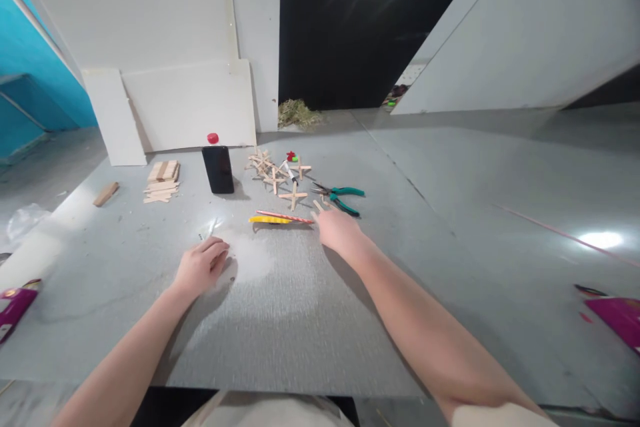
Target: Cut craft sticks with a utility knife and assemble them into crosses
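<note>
My right hand (336, 227) reaches forward over the grey board (280, 320), fingers stretched out and open, holding nothing. Its fingertips are beside the green-handled pliers (340, 196) and a small wooden stick cross (293, 197). Just left of it lie a yellow knife (270, 219) and a red pencil (285, 216). My left hand (201, 265) rests on the board, fingers loosely curled, knuckles up; whether it holds anything is hidden. Farther back lies a heap of glued stick crosses (270, 170).
A black phone (218, 169) stands upright behind a red cap (213, 138). A stack of craft sticks (163, 180) and a wood block (106, 193) lie at the left. White panels lean at the back. Magenta packets lie at both edges (617, 317).
</note>
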`<state>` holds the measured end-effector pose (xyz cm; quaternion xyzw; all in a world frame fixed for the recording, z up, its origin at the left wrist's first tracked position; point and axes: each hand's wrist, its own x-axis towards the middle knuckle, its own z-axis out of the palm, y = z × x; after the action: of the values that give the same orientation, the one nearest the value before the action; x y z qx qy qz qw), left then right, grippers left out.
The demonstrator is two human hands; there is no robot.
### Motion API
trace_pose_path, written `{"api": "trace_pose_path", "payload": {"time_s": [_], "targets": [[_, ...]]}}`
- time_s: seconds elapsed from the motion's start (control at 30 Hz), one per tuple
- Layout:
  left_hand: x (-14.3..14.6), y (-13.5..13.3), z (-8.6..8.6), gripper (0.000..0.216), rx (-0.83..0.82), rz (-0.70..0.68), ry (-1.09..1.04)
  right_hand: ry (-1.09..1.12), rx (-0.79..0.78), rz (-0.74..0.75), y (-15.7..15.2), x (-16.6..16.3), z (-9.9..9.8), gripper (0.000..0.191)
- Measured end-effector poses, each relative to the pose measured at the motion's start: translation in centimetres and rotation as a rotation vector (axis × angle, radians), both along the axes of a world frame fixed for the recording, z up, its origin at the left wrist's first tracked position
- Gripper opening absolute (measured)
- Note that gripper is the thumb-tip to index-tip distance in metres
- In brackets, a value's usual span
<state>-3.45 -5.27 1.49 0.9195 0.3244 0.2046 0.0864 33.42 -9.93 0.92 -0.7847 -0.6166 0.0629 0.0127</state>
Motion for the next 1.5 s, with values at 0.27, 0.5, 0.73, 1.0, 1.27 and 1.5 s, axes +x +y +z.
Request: {"api": "trace_pose_path", "payload": {"time_s": [0.27, 0.5, 0.73, 1.0, 1.27, 1.5], "targets": [[-1.0, -0.1, -1.3, 0.028, -0.030, -0.029, -0.028, 0.038, -0.275, -0.162, 0.2, 2.7, 1.5, 0.035], [-1.3, 0.1, -1.6, 0.028, -0.067, -0.011, -0.043, 0.265, -0.331, -0.010, -0.7, 5.7, 4.9, 0.035], [-1.2, 0.2, -1.7, 0.027, -0.099, -0.007, -0.051, 0.501, -0.245, 0.156, -1.8, 8.0, 6.9, 0.023], [-1.2, 0.2, -1.6, 0.026, -0.113, -0.002, -0.040, 0.514, -0.120, 0.049, -1.8, 9.3, 6.9, 0.052], [-1.1, 0.3, -1.5, 0.026, -0.097, -0.018, -0.045, 0.332, -0.209, -0.086, -1.5, 9.7, 7.0, 0.030], [-1.1, 0.3, -1.2, 0.024, -0.050, -0.050, -0.067, 0.368, -0.255, 0.030, -1.8, 8.4, 8.0, 0.027]]}}
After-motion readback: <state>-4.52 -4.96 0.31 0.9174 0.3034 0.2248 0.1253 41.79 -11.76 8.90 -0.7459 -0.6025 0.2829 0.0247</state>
